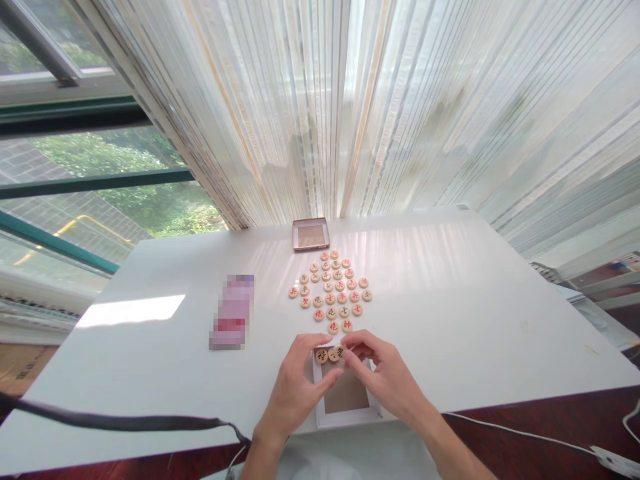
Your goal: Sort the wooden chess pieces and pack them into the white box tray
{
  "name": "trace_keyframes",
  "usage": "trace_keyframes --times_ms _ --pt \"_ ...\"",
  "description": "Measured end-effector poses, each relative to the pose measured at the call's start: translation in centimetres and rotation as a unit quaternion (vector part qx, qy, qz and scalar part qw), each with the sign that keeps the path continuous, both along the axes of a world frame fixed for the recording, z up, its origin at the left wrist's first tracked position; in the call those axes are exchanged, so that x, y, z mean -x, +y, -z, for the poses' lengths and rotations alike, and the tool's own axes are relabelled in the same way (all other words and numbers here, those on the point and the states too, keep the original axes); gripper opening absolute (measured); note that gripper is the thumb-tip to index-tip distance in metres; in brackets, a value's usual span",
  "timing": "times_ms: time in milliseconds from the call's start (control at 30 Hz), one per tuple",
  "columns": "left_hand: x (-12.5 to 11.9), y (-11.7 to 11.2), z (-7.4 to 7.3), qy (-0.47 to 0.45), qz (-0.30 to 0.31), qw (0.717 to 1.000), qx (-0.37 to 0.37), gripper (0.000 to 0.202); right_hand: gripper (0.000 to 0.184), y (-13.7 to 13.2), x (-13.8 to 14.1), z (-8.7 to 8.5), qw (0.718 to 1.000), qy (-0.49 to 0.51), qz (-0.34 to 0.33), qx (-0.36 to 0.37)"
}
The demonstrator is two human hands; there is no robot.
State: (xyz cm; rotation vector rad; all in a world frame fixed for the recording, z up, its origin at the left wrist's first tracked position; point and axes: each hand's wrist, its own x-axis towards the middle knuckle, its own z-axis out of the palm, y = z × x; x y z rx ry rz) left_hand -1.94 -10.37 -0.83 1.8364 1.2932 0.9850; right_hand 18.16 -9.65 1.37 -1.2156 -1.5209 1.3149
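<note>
A shallow open box point(345, 419) with white walls and a brown bottom lies at the table's near edge. Between the thumb and fingers of my right hand point(383, 367) is a round wooden Chinese chess piece point(339, 351), pinched over the box's far end. My left hand point(298, 375) curves around the box's far left corner, thumb and fingers apart. Inside that end lies a chess piece with a black character point(321, 356), and another point(333, 355) beside it is partly covered by the pinched piece. Beyond the box, many red and black chess pieces point(341, 285) lie flat in a loose diamond.
The white table point(450, 320) carries a box lid point(311, 249) lying open side up at the back. A blurred pinkish rectangular thing point(233, 310) lies at left. Striped curtains point(400, 120) hang behind. A dark strap point(125, 421) crosses the near left; a white cable point(520, 433) runs at right.
</note>
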Motion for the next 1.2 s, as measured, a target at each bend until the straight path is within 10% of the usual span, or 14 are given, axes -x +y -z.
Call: trace_keyframes --times_ms 1200 --pt "-0.4 1.2 0.6 0.141 0.02 0.99 0.002 0.023 0.012 -0.2 -1.6 1.5 0.999 -0.01 0.034 -0.015"
